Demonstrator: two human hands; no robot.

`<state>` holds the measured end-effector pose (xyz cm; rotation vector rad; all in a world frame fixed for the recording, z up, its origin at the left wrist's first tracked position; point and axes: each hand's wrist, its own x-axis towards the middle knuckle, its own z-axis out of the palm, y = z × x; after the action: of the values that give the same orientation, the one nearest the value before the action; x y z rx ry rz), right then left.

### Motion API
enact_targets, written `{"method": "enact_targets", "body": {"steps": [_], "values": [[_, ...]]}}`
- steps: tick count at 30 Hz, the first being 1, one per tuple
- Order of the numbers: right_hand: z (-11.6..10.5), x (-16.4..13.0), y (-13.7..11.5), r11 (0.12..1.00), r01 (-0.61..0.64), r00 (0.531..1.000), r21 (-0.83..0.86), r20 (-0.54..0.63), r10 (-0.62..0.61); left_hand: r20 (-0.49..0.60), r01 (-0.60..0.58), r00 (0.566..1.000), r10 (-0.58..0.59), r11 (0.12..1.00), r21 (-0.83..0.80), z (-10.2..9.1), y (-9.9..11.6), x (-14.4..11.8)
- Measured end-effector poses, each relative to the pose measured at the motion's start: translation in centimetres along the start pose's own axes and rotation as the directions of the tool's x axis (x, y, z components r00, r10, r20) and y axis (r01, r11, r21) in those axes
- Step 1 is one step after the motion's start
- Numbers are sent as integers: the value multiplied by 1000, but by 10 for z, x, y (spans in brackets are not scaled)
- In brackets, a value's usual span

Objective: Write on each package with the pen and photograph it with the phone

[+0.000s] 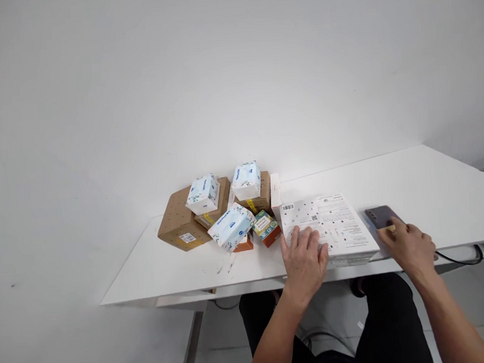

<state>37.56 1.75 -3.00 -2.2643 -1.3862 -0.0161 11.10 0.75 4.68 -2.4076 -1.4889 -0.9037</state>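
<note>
My left hand (304, 257) lies flat, fingers spread, on the near left corner of a white printed flat box (331, 222) on the white table (169, 264). My right hand (408, 244) rests at the table's front edge, fingertips touching the near end of a dark phone (379, 215) that lies flat to the right of the box. Neither hand grips anything.
Left of the printed box is a pile: cardboard boxes (178, 222), three blue-and-white tissue packs (232, 226), small colourful cartons (267, 227) and a white carton (275, 193). A black cable (465, 260) hangs off the front right edge. White wall behind; my legs are below the table.
</note>
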Motion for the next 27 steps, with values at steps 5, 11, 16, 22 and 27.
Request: {"method": "enact_targets", "body": {"steps": [5,11,16,22,27], "values": [[19,-6,1,993,35,999,-109,-3,-36,-54,16,998,-22,994,-108,-11,-13,0],[-17,-16,0,984,33,993,174,110,-53,266,489,872,-411,765,-419,-35,-49,-22],[-45,-46,-25,779,-40,825,625,461,-327,532,649,758,-376,514,-561,-37,-48,-28],[-67,-28,-54,640,28,914,768,240,-328,405,546,838,-366,574,-610,-37,-24,5],[-82,37,-48,723,59,988,689,65,-143,342,457,888,-305,663,-594,5,-11,62]]}}
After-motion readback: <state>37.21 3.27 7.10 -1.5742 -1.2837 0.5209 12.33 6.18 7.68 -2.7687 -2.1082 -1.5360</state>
